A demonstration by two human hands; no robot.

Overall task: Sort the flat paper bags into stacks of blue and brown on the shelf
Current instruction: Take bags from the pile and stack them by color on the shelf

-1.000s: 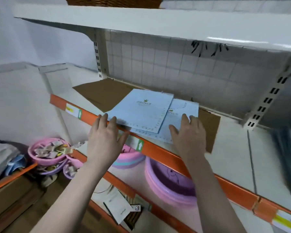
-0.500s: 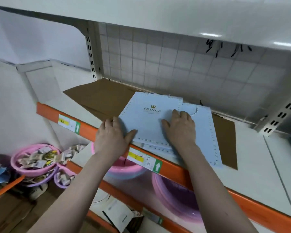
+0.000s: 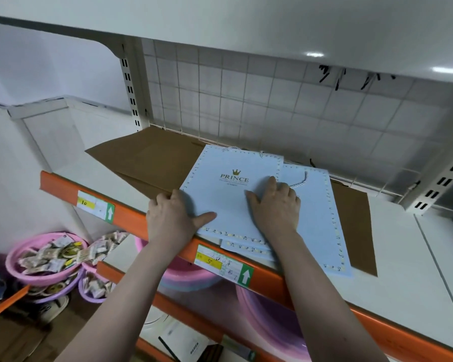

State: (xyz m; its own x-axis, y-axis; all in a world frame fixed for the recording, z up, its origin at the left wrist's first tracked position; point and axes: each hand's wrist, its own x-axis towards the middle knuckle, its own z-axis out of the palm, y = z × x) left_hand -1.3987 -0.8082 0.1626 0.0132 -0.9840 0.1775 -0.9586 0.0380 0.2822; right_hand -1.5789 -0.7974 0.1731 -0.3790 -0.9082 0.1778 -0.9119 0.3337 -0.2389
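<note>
**Caller:** What's changed on the left?

**Me:** My left hand [image 3: 174, 218] has slid in from the orange shelf lip [image 3: 131, 218]. It's now on the left edge of the top pale-blue flat paper bag with the gold crown print [image 3: 228, 202], thumb lying on the face, fingers curled at the edge. I can't tell whether they reach under it. The flat brown paper bags [image 3: 152, 160] lie just left of it, running beneath the blue ones.

**Caller:** And the middle?

**Me:** My right hand [image 3: 275, 207] has moved up from the front corner and lies flat, palm down, on the top bag, fingers spread, pinching nothing. I judge I'm squaring the blue bags into one stack; they're fanned, not aligned yet.

**Caller:** Edges?

**Me:** The blue bags' front corners overhang the lip, so a forward tug could tip them off. The second pale-blue bag with a rope handle [image 3: 319, 205] pokes out rightward, another brown flat bag [image 3: 356, 226] beneath it.

**Caller:** Room?

**Me:** Bare white shelf surface [image 3: 408, 257] to the right, wire grid back panel [image 3: 272, 105] close behind.
</note>
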